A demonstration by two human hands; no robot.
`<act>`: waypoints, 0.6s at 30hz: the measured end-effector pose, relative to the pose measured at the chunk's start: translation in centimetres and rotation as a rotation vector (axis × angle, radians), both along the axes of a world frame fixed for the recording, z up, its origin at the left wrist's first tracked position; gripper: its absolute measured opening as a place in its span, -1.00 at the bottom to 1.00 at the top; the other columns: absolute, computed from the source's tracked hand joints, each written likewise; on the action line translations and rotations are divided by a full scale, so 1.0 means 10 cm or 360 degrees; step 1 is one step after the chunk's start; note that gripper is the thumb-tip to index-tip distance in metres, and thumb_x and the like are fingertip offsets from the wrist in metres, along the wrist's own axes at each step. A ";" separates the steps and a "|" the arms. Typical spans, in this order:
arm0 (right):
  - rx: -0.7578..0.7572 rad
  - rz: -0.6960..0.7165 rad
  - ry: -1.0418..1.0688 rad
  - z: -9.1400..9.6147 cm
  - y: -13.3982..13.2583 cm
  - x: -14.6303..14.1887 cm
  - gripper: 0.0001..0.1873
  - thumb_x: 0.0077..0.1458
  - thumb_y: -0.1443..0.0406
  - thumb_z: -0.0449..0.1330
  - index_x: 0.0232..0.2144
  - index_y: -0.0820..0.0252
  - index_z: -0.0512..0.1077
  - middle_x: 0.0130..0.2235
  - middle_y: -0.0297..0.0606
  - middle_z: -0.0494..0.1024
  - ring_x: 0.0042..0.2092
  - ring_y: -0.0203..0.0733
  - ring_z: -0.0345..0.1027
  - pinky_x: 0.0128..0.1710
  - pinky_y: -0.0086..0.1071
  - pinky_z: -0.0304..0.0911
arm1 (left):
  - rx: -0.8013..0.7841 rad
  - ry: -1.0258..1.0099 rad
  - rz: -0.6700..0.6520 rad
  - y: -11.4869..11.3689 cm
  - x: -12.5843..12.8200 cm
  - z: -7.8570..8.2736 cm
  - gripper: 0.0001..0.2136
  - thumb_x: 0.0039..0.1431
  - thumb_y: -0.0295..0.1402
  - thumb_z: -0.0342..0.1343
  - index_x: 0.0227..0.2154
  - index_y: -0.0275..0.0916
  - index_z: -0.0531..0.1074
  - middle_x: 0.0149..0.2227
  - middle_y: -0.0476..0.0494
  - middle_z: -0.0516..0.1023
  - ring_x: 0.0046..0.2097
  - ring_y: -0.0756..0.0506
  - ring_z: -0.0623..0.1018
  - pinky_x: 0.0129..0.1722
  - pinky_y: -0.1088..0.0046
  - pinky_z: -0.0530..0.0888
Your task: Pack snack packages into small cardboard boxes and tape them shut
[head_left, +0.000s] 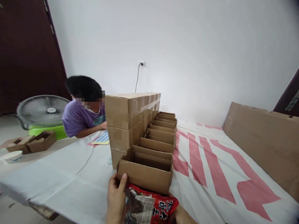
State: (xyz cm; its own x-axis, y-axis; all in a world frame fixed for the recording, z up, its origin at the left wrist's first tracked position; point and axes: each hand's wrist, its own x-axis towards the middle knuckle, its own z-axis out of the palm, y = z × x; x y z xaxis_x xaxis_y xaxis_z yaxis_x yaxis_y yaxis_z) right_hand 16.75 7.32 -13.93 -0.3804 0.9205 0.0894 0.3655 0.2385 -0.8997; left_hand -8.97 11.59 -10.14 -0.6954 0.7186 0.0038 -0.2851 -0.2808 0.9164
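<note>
We have the red food packet [153,207] grasped at its right end by our right hand [183,214], most of whose fingers are hidden behind the plastic. The packet sits low in front of the nearest open carton [146,175], outside it, with bold characters printed on the red part and a clear section showing dark contents. Our left hand [116,196] is at that carton's lower left corner, thumb flat against the front wall and the other fingers bent beside the edge; we cannot tell whether they clasp the cardboard or merely touch it. Behind this carton, a row of open cartons [157,145] runs away from us toward the wall [191,49], and along its left side stands a taped carton stack [118,112]. All of these rest on a white cloth [67,186] with red markings. Beyond the stack, at our left, a person in a purple shirt [76,116] leans on the cloth near a blue-gridded sheet [102,138]. A floor fan [43,110] stands behind that person, and a large cardboard panel [259,137] leans at far right.
</note>
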 end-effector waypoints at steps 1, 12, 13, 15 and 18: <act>0.0001 0.0066 0.0012 0.03 0.05 0.06 -0.54 -0.07 0.14 0.33 -0.08 0.07 0.48 -0.10 -0.25 0.56 -0.02 0.02 0.44 -0.10 -0.26 0.36 | 0.0007 -0.0014 0.0001 0.00 0.00 0.00 -0.53 -0.17 -0.04 0.29 -0.21 -0.18 0.41 -0.18 -0.03 0.48 -0.06 -0.15 0.44 0.10 0.21 0.31; 0.0230 -0.0238 0.0058 0.22 0.93 0.26 -0.33 0.03 0.12 0.15 0.19 0.12 0.18 0.07 -0.04 0.42 -0.06 -0.04 0.37 -0.08 -0.13 0.31 | -0.0036 0.0099 -0.0021 0.07 -0.05 -0.10 -0.46 -0.21 0.05 0.28 -0.23 -0.21 0.38 -0.22 -0.03 0.46 -0.13 -0.15 0.42 0.02 0.16 0.31; 0.0238 -0.0293 0.0139 0.23 1.02 0.22 -0.30 0.01 0.10 0.18 0.19 0.11 0.17 0.10 -0.03 0.39 -0.03 -0.01 0.35 -0.04 -0.09 0.29 | -0.0037 0.0110 -0.0035 0.07 -0.05 -0.11 -0.47 -0.20 0.06 0.28 -0.23 -0.21 0.38 -0.22 -0.04 0.46 -0.12 -0.15 0.42 0.03 0.16 0.31; 0.0170 -0.0428 0.0334 0.26 1.22 0.15 -0.19 -0.08 0.05 0.26 0.20 0.12 0.17 0.15 0.01 0.34 0.06 0.07 0.30 0.04 -0.02 0.24 | -0.0027 0.0103 -0.0047 0.06 -0.06 -0.11 -0.46 -0.20 0.06 0.27 -0.23 -0.21 0.38 -0.21 -0.04 0.46 -0.12 -0.15 0.42 0.04 0.16 0.30; 0.0023 -0.0529 0.0559 0.31 1.53 0.10 -0.03 -0.21 0.02 0.33 0.23 0.18 0.14 0.19 0.07 0.29 0.16 0.19 0.22 0.10 0.07 0.18 | -0.0030 0.0093 -0.0051 0.05 -0.05 -0.10 -0.44 -0.22 0.06 0.28 -0.22 -0.22 0.37 -0.21 -0.04 0.46 -0.13 -0.16 0.42 0.03 0.17 0.31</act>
State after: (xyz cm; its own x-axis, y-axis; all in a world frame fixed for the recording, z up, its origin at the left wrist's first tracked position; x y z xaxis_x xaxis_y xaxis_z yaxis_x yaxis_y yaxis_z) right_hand 17.74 22.64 -10.85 -0.0104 0.9848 0.1734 0.0984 0.1735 -0.9799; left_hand -9.49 12.12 -11.13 -0.6707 0.7411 0.0302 -0.2394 -0.2549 0.9369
